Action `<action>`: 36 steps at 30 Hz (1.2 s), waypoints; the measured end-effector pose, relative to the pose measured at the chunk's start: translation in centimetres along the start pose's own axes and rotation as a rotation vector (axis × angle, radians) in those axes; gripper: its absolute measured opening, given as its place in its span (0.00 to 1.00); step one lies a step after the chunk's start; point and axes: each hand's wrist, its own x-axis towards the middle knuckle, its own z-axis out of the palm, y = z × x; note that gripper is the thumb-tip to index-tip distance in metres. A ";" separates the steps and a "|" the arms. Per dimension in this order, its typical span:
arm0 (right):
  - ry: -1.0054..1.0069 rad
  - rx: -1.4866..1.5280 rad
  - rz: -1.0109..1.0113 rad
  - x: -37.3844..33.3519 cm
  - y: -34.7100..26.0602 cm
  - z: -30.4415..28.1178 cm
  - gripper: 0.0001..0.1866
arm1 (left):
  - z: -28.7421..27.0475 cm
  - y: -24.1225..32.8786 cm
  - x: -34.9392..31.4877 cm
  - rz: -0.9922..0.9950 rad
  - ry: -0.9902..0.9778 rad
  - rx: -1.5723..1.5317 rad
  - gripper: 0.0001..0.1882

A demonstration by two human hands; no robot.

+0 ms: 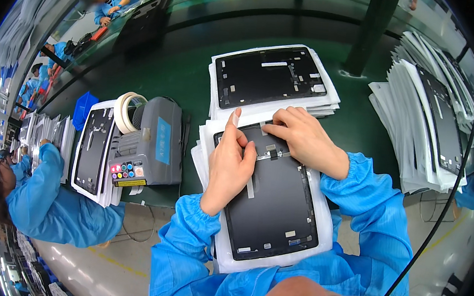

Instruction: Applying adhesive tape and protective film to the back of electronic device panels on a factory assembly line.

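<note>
A black flat panel (272,202), like a device's back cover, lies on a white foam sleeve (320,226) in front of me. Small silver and white pieces are stuck along its edges and upper middle. My left hand (230,164) is over its upper left part, index finger and thumb stretched out and apart, the other fingers curled. A small pale piece appears to sit on that index fingertip. At the panel's upper edge, my right hand (308,140) has its fingertips pressed together on the surface; what they pinch, if anything, is too small to make out.
Beyond lies another black panel (268,77) on white sleeves. To the left stand a grey tape dispenser (155,146), a tape roll (126,110) and a blue bin (84,109). Sleeve stacks (414,124) rise at right, by a hanging cable (439,216). A co-worker (57,200) sits left.
</note>
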 end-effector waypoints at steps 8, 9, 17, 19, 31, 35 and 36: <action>0.045 -0.203 -0.022 0.8 -0.4 1.6 0.16 | 0.1 0.3 0.0 0.013 -0.025 0.079 0.35; 0.053 -0.225 -0.029 0.8 -0.5 1.8 0.15 | 0.1 0.2 0.0 0.011 -0.025 0.079 0.35; 0.034 -0.332 -0.053 -0.5 -1.4 1.0 0.18 | 0.1 -0.1 0.2 -0.017 -0.009 -0.032 0.35; -0.005 -0.347 -0.079 -0.7 -1.4 0.6 0.20 | 0.2 -0.3 0.3 0.004 -0.012 -0.062 0.35; 0.059 0.838 0.290 0.2 -1.7 -4.1 0.23 | -1.0 0.8 0.4 0.004 -0.439 -0.663 0.13; 0.123 0.733 0.261 0.3 -2.0 -3.0 0.07 | -1.0 1.1 0.2 -0.051 -0.473 -0.589 0.13; 0.264 0.563 0.162 0.2 -2.1 -2.5 0.05 | -1.1 1.0 0.1 -0.097 -0.471 -0.563 0.13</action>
